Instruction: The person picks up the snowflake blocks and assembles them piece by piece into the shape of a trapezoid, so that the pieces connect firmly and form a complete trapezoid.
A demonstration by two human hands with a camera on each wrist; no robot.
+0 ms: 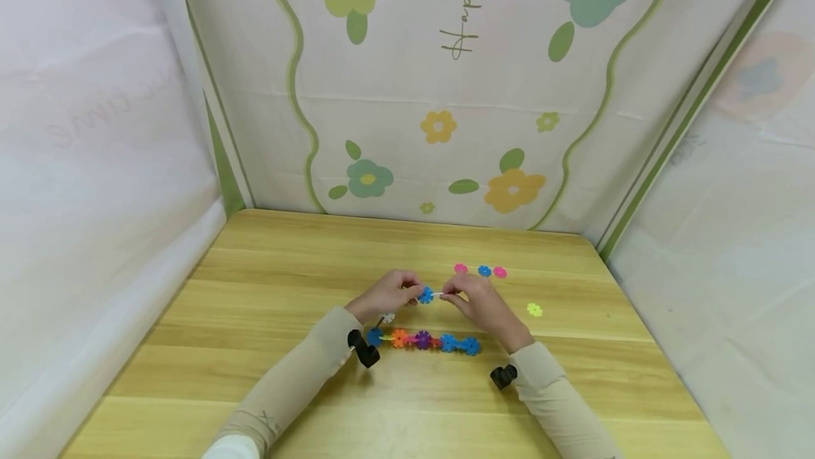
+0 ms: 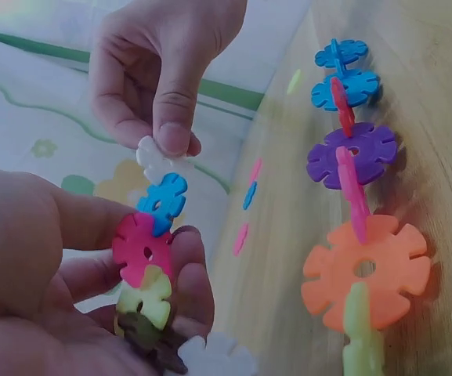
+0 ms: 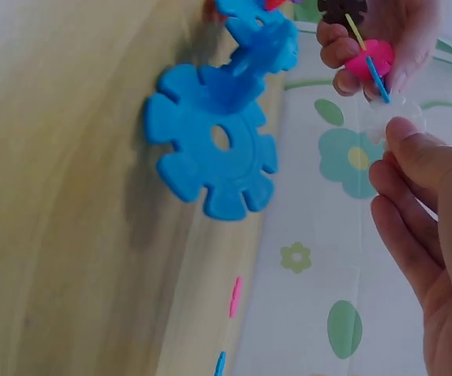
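My left hand (image 1: 387, 295) grips a short chain of notched plastic snowflake discs, its fingers around a pink disc (image 2: 134, 247). Below that, in the left wrist view, a pale yellow disc (image 2: 149, 294), a dark brown disc (image 2: 141, 332) and a white disc (image 2: 219, 357) follow. A blue disc (image 2: 163, 202) stands out from the pink one's other side. My right hand (image 1: 482, 303) pinches another white disc (image 2: 153, 159) between thumb and fingers. This white disc meets the blue disc's edge.
A row of joined discs lies nearer me, including an orange disc (image 1: 400, 338), a purple disc (image 1: 423, 339) and a blue end disc (image 1: 471, 346). Farther back lie loose discs: two pink, a blue disc (image 1: 484, 271) and a yellow disc (image 1: 534, 310). Fabric walls surround the wooden table (image 1: 286, 261).
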